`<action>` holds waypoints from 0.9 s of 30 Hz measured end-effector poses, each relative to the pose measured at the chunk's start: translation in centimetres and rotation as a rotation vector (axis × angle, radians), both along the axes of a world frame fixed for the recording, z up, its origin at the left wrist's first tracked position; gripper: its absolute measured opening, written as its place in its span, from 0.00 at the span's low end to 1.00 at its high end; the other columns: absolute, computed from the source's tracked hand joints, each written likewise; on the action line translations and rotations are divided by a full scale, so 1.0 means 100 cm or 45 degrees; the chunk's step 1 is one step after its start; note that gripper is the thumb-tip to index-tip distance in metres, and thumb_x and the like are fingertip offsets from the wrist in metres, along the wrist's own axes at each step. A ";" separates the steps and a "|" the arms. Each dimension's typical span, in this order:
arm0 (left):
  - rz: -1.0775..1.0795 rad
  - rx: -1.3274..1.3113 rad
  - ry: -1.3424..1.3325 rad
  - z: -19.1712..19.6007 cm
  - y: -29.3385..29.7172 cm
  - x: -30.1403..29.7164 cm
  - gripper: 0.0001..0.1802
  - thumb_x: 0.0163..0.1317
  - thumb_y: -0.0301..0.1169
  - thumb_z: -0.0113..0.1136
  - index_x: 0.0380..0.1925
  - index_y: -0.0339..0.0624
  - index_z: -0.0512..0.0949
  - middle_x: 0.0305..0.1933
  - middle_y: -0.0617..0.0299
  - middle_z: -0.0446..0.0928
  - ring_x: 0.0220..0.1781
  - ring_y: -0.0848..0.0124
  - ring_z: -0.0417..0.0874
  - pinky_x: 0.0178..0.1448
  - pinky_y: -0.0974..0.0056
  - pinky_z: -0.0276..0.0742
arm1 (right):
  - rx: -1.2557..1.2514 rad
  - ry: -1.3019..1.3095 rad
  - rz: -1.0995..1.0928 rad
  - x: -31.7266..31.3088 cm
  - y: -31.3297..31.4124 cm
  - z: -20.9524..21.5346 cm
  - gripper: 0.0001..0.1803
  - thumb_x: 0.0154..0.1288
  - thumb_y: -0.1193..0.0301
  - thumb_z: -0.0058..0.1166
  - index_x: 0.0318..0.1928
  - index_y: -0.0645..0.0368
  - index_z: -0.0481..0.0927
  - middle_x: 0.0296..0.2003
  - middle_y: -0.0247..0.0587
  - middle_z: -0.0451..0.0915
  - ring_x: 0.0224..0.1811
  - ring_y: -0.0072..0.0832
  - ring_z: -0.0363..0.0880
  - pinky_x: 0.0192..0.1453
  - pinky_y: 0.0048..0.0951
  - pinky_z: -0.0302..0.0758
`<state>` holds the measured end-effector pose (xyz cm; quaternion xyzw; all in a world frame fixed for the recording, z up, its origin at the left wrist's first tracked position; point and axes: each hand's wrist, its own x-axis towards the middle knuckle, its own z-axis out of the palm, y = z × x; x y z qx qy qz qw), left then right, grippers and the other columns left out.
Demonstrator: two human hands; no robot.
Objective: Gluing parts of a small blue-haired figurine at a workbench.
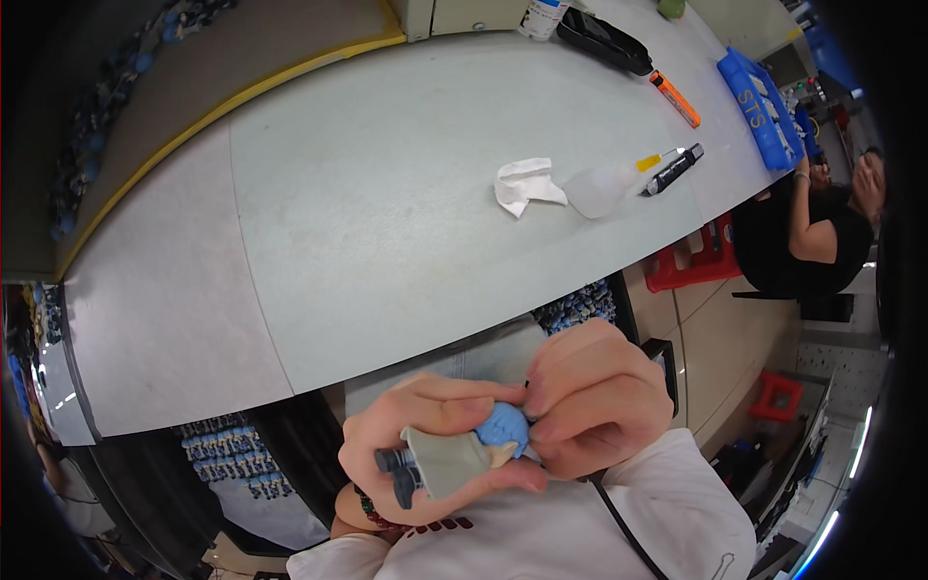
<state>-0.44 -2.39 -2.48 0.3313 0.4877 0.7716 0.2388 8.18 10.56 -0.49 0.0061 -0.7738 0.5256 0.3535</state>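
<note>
My left hand (pixel 411 411) is closed around a small toy figurine (pixel 447 464) with blue hair, a pale grey-green coat and dark boots. It lies tilted on its side, head toward the right and boots toward the left. Against the blue head, my right hand (pixel 604 396) has its thumb and fingers pinched together. Whatever sits between those fingertips is mostly hidden; only a thin pale edge shows below them. Both hands are in front of my body, just off the near edge of the table (pixel 367 213).
On the table lie a crumpled white tissue (pixel 527 186), a clear squeeze bottle (pixel 594 190), a black cutter (pixel 673 169) and an orange cutter (pixel 675 99). A blue bin (pixel 762 108) stands at the right. Trays of figurines (pixel 232 454) sit below the edge. Another person (pixel 802 232) sits at right.
</note>
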 end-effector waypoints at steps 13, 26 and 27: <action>0.093 -0.039 0.094 0.003 -0.003 0.004 0.25 0.30 0.24 0.74 0.30 0.34 0.71 0.31 0.44 0.77 0.31 0.61 0.81 0.31 0.66 0.78 | 0.315 0.021 0.039 0.003 0.004 0.005 0.12 0.37 0.76 0.64 0.27 0.61 0.76 0.27 0.38 0.75 0.26 0.30 0.72 0.29 0.26 0.73; -0.104 0.021 -0.238 0.006 -0.004 0.002 0.24 0.36 0.22 0.71 0.35 0.36 0.69 0.39 0.43 0.74 0.37 0.62 0.79 0.36 0.68 0.76 | 0.194 0.136 0.023 -0.007 0.010 0.000 0.12 0.35 0.80 0.59 0.26 0.59 0.76 0.26 0.36 0.74 0.25 0.29 0.72 0.26 0.26 0.70; -0.153 0.059 -0.385 0.006 -0.005 0.002 0.24 0.37 0.21 0.69 0.36 0.37 0.69 0.40 0.43 0.73 0.39 0.62 0.79 0.39 0.67 0.75 | 0.283 0.173 -0.257 -0.009 0.012 -0.005 0.11 0.35 0.79 0.58 0.26 0.59 0.75 0.24 0.35 0.72 0.24 0.31 0.71 0.28 0.27 0.69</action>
